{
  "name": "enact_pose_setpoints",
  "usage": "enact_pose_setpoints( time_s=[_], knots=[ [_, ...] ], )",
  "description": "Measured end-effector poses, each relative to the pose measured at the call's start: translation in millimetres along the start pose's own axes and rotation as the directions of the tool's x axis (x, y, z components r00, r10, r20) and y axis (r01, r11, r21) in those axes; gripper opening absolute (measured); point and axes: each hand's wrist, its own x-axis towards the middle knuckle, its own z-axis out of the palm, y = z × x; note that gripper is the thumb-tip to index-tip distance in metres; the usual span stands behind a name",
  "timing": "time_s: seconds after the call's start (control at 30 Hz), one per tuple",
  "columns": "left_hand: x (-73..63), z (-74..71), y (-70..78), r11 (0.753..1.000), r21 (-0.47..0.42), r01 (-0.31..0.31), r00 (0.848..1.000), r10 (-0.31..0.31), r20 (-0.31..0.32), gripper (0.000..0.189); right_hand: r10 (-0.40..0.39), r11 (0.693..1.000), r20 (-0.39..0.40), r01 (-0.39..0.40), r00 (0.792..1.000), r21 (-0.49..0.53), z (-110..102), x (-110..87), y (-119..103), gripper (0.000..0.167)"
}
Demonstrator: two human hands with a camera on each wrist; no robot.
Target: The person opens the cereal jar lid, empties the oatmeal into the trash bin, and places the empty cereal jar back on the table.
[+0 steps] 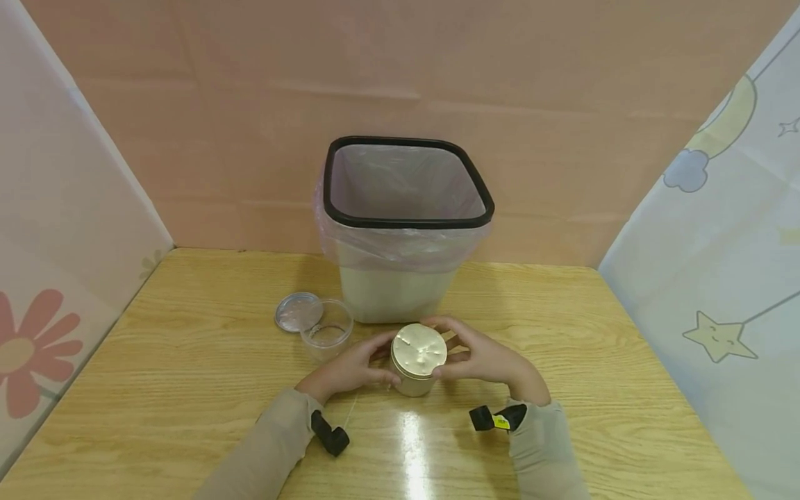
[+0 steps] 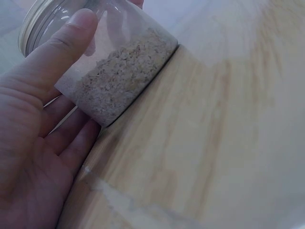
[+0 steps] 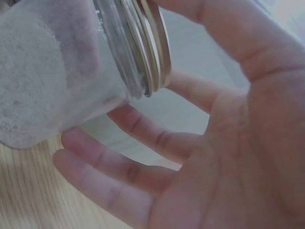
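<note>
A clear jar (image 1: 412,387) with a dented gold lid (image 1: 419,349) stands on the table in front of the bin. Pale, flaky bits (image 2: 126,76) fill its lower part in the left wrist view. My left hand (image 1: 351,368) grips the jar's body from the left, thumb on the near side. From the right, my right hand (image 1: 484,355) holds the lid's rim between thumb and forefinger. In the right wrist view its other fingers (image 3: 107,181) spread loosely beneath the jar's side. The lid sits on the jar's mouth.
A white waste bin (image 1: 396,288) with a black rim and a pinkish liner stands behind the jar. To its left are an uncovered clear plastic tub (image 1: 328,337) and a clear round lid (image 1: 294,312). Fabric walls border the wooden table (image 1: 206,361).
</note>
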Motion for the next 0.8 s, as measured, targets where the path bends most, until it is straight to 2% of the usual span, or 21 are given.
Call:
enact_pose_setpoints(
  time_s=[0.23, 0.57, 0.8],
  knots=[
    [0.9, 0.4, 0.0, 1.0, -0.001, -0.019, 1.0, 0.019, 0.006, 0.086, -0.02, 0.999, 0.019, 0.02, 1.0, -0.029, -1.3, -1.1, 1.9, 0.076],
    [1.0, 0.4, -2.3, 1.0, -0.004, -0.004, 1.0, 0.004, 0.004, 0.085, 0.042, 0.999, -0.004, -0.041, 0.999, 0.013, 2.2, 2.6, 0.1, 0.083],
    [0.5, 0.6, -1.1, 1.0, -0.01, 0.001, 1.0, -0.001, 0.003, 0.085, 0.031, 0.999, -0.009, -0.031, 0.999, 0.018, 4.7, 5.2, -0.2, 0.083]
  ],
)
